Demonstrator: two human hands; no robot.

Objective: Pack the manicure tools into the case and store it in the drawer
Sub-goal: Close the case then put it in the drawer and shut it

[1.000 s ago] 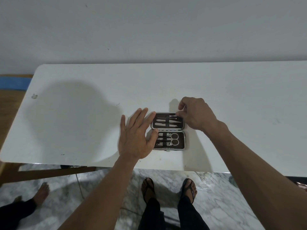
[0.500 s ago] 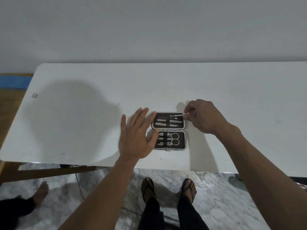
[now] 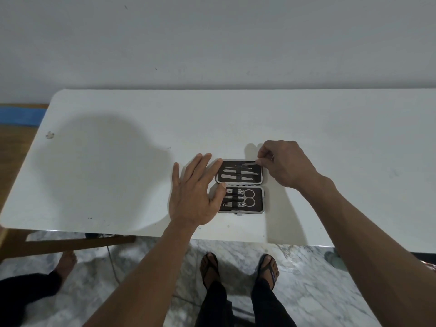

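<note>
A small manicure case lies open flat on the white table, its two dark halves one behind the other. Several slim metal tools sit under the far half's strap; scissors and clippers sit in the near half. My right hand pinches the end of a thin metal tool at the far half's top right corner. My left hand rests flat with fingers spread on the case's left edge, holding nothing.
The table's near edge runs just below the case, with marble floor and my sandalled feet beneath. Another person's bare foot is at the lower left. A wooden surface lies left of the table.
My right hand has shifted right, from covering the far half's right end to pinching the thin tool at its corner. My left hand has stayed in place.
</note>
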